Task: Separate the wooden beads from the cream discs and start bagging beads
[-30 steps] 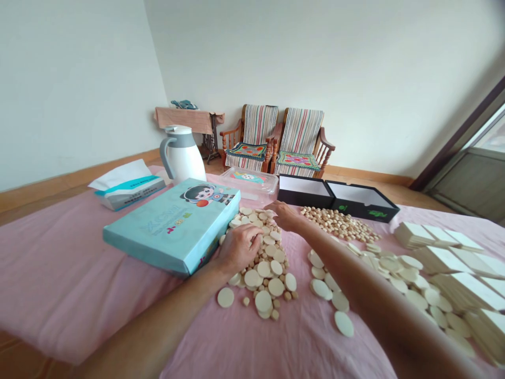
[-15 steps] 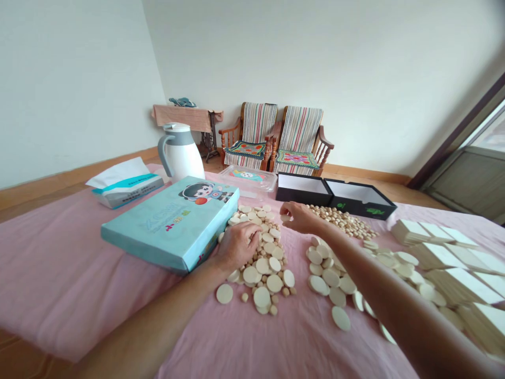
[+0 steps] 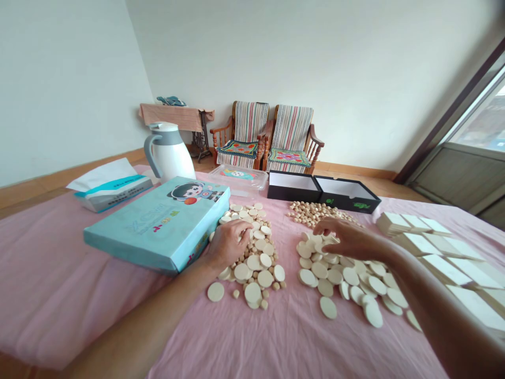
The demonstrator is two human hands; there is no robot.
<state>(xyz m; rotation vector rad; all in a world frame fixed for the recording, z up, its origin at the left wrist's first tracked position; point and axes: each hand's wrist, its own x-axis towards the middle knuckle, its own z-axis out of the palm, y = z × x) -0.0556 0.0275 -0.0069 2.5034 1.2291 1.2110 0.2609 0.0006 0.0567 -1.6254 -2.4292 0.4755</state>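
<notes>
My left hand (image 3: 231,239) rests with curled fingers at the left side of a mixed pile of pale wooden discs (image 3: 253,292) and small wooden beads (image 3: 264,303). Whatever its fingertips might hold is hidden. Over the upper part of a separate heap of wooden discs (image 3: 350,276) hovers my right hand (image 3: 343,234), thumb and fingers apart, with nothing seen between them. Behind that hand lies a heap of wooden beads (image 3: 311,212) by itself.
A light blue box (image 3: 158,226) lies left of the mixed pile, with a tissue pack (image 3: 112,189) and a white jug (image 3: 171,152) beyond. Two black trays (image 3: 294,187) and a clear plastic lid (image 3: 239,176) stand behind. Stacks of pale wooden blocks (image 3: 445,268) fill the right side.
My right hand has moved from between the piles, where it pinched a wooden disc, to above the disc heap, and its fingers have opened. My left hand stays by the mixed pile.
</notes>
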